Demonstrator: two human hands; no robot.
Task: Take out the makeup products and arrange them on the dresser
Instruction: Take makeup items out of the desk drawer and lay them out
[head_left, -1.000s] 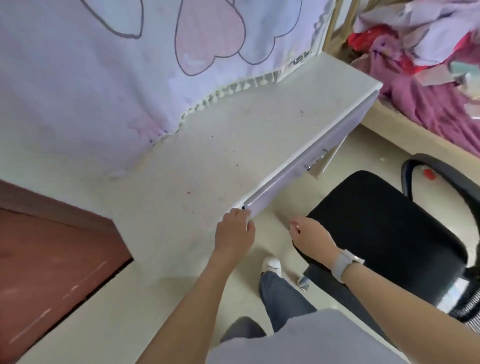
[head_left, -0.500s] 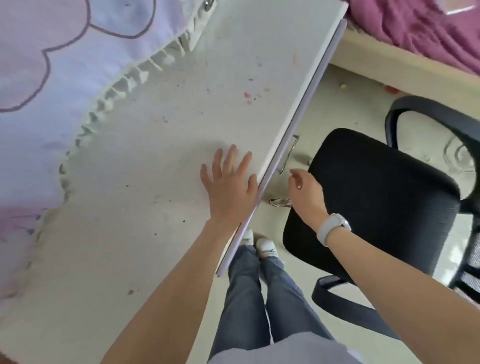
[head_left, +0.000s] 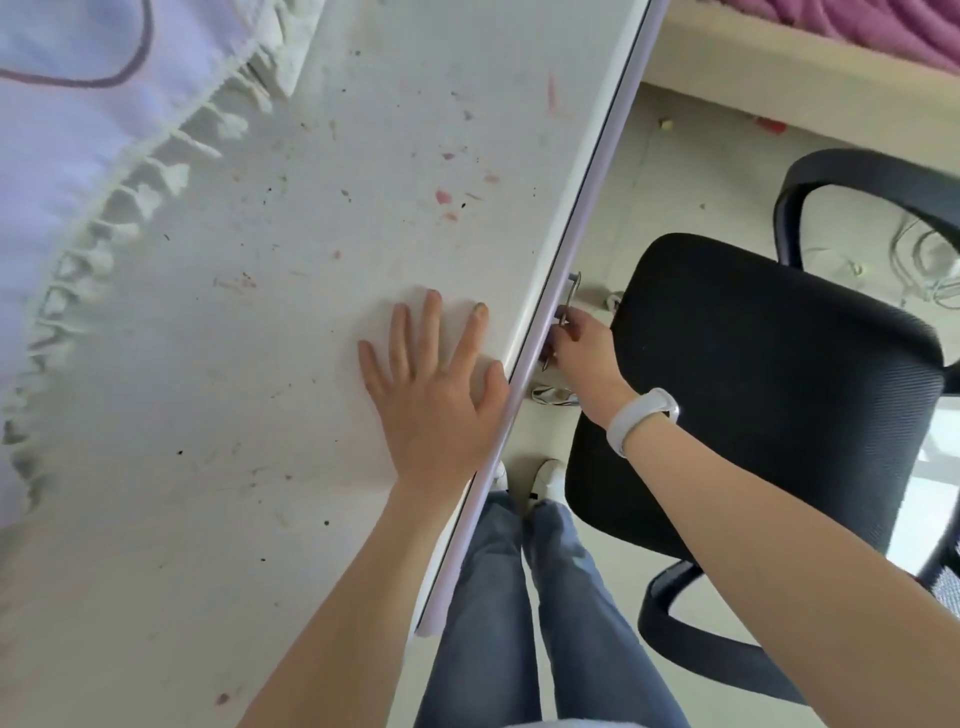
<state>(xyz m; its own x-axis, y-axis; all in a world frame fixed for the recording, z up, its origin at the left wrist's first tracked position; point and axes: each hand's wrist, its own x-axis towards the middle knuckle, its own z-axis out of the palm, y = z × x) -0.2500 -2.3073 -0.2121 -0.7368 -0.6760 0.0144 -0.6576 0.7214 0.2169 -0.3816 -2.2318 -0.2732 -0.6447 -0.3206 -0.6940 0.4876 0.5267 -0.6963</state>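
The white dresser top fills the left and middle of the view, speckled with small pink and dark stains. My left hand lies flat on it near the front edge, fingers spread, holding nothing. Below that edge runs the lilac drawer front with a metal handle. My right hand, with a white band on its wrist, has its fingers curled around the lower part of that handle. The drawer looks closed. No makeup products are in sight.
A black office chair stands close to the right of the dresser, behind my right arm. A lilac heart-print cloth with a white fringe covers the dresser's back left. My legs and white shoes are on the pale floor below the drawer.
My head has moved closer over the dresser. My left hand went from the corner edge to lying flat on the top. My right hand moved from mid-air onto the drawer handle.
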